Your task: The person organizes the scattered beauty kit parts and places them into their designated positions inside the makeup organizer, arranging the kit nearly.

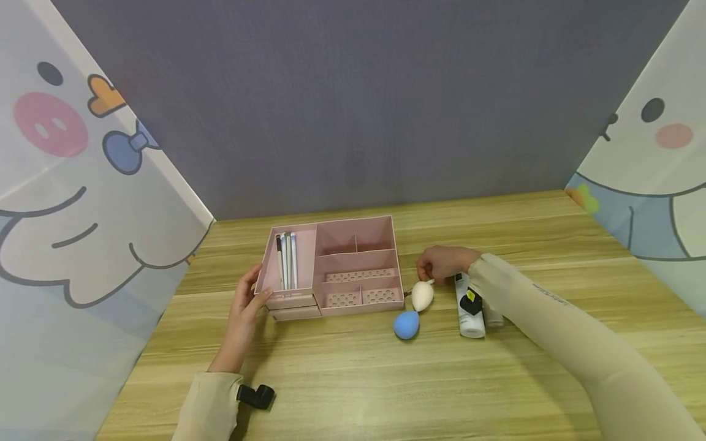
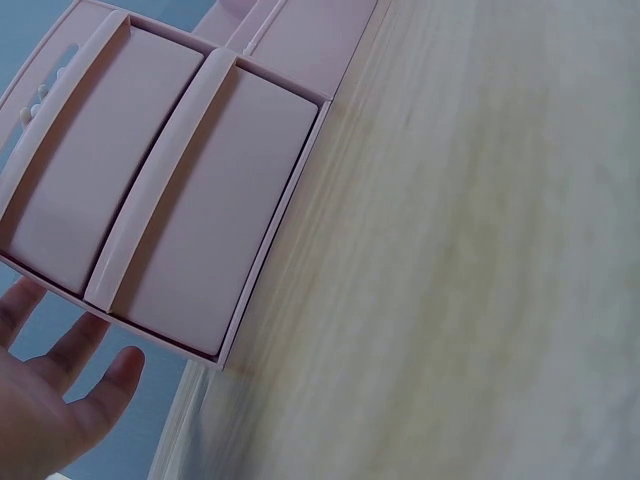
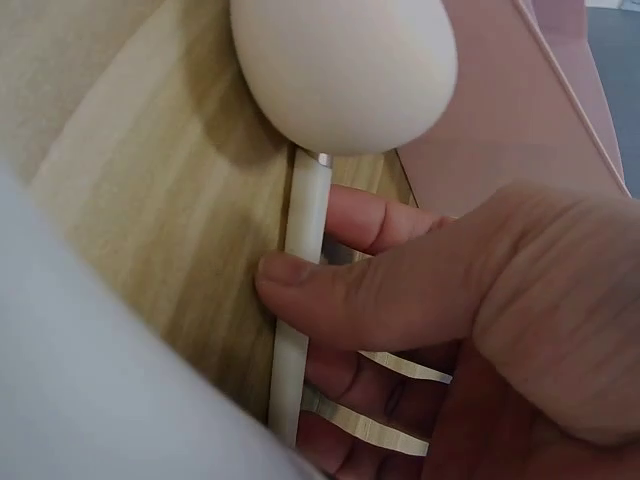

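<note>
Head view: spread left hand (image 1: 242, 312) touches organizer (image 1: 336, 244); right hand (image 1: 444, 261) pinches handle (image 3: 290, 370).

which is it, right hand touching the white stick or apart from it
Touching: the right wrist view shows the right hand pinching the white stick, its thumb pressed across it.

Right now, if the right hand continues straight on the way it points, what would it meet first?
Probably the side wall of the pink organizer, which lies ahead of the right hand; the exact gap and height are hard to judge.
</note>
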Tool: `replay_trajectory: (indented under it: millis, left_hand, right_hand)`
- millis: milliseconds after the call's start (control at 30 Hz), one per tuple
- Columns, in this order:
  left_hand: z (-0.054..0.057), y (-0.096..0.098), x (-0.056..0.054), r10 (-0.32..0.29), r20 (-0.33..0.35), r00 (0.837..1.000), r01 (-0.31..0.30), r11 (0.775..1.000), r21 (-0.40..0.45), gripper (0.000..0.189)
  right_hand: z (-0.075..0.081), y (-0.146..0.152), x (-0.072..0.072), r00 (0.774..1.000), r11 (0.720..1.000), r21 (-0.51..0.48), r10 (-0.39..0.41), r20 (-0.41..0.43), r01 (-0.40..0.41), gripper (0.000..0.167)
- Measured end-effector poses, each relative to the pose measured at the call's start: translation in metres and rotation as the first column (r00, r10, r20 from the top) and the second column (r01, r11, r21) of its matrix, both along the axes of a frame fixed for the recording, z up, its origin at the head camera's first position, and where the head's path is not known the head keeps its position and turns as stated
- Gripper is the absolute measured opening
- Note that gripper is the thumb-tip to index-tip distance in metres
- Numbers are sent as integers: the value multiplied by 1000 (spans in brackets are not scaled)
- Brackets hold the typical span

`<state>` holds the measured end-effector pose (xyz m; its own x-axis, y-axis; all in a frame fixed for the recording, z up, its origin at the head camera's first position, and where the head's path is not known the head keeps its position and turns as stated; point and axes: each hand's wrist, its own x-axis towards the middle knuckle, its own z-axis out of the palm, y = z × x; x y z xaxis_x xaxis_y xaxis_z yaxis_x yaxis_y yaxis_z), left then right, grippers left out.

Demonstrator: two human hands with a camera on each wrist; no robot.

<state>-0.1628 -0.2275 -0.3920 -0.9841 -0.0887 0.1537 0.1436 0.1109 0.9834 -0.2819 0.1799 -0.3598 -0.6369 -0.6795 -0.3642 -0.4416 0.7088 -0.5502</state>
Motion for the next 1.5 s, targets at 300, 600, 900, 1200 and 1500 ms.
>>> replay_trajectory:
  millis: [300,600,900,1200,1500]
  left_hand:
    - [0,0,1,-10,-2,1000,10,1000,-2,53]
    - [0,0,0,-9,13,1000,10,1000,-15,54]
    - [-1,0,-1,5,0,1000,-5,1000,1,53]
    - [-1,0,-1,-4,9,1000,4,1000,-4,54]
    - [-2,0,-1,3,7,1000,-3,1000,0,54]
  right_hand:
    - [3,-4,3,999,997,69,27,35,-30,35]
    - [6,7,1,994,999,7,31,108,-31,37]
    - [13,20,-4,997,987,-158,38,60,-28,21]
    - [12,30,-5,996,962,-264,-83,-22,75,13]
    - [10,36,-6,976,891,-415,-215,-30,183,14]
